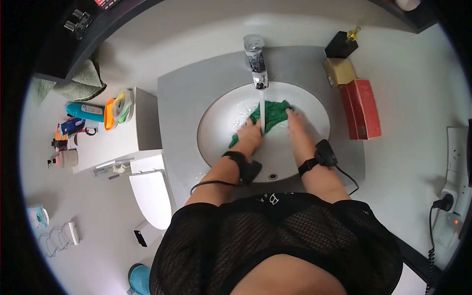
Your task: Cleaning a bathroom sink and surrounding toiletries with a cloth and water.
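Observation:
A wet green cloth (275, 115) lies bunched in the white oval basin (216, 115), and a stream of water from the chrome faucet (256, 61) falls onto it. My left hand (249, 136) is closed on the cloth's left part, with a bit of green showing beyond the hand's left side. At the cloth's right edge, my right hand (296, 125) grips it; that hand is slightly blurred and some of its fingers are hidden. Both wrists wear black straps with small devices and cables.
Grey countertop (179, 108) surrounds the basin. On its right stand a black bottle with a gold pump (341, 45), a gold box (339, 72) and red boxes (361, 109). To the left are a white cabinet (115, 142) holding toiletries and a toilet (151, 196). Wall sockets (456, 162) are at right.

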A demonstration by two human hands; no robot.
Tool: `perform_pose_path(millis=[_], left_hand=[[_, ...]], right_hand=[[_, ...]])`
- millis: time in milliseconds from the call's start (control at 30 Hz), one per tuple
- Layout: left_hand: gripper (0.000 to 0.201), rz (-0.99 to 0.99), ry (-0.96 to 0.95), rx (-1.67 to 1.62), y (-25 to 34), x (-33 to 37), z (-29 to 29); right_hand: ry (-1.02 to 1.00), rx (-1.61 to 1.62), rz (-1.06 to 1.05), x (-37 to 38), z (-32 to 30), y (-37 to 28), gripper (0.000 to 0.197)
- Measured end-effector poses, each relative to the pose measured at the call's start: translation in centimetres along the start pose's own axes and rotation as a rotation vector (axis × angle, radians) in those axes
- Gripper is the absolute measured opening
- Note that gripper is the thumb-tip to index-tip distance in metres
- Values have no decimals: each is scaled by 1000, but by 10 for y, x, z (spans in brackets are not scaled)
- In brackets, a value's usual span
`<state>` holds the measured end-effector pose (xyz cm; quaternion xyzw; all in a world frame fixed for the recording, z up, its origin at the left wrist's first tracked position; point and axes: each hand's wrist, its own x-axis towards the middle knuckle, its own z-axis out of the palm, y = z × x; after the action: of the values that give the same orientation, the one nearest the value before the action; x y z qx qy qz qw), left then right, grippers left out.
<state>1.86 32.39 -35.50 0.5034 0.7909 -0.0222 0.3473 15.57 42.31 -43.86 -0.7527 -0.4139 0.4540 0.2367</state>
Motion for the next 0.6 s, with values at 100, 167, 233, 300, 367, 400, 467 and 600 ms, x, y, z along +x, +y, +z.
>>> perform_pose_path(millis=[100,167,233,300,367,400,467,600], left_hand=[[62,41,52,-102,-13,14,19],[45,243,-89,-556,-13,10,-2],[29,308,-15,-581,29,-24,-35],[24,493,177,-387,64,-68,-67],[24,435,243,-323,60,-83,-61],[24,411,293,-254,60,-85,-61],[25,360,313,-256,57,-79,-56],[26,211,472,-286,49,-59,-52]], right_hand=[[-477,277,687,-52,10,-15,61],[-581,585,587,-75,0,-35,60],[-866,1071,522,-61,-14,-29,54],[-1252,1205,421,-36,-24,-19,46],[-1343,1226,345,-59,-21,-29,38],[-1402,1264,241,-65,-21,-35,30],[-1334,1240,220,-70,-12,-42,29],[-1020,1151,158,-86,3,-41,24]])
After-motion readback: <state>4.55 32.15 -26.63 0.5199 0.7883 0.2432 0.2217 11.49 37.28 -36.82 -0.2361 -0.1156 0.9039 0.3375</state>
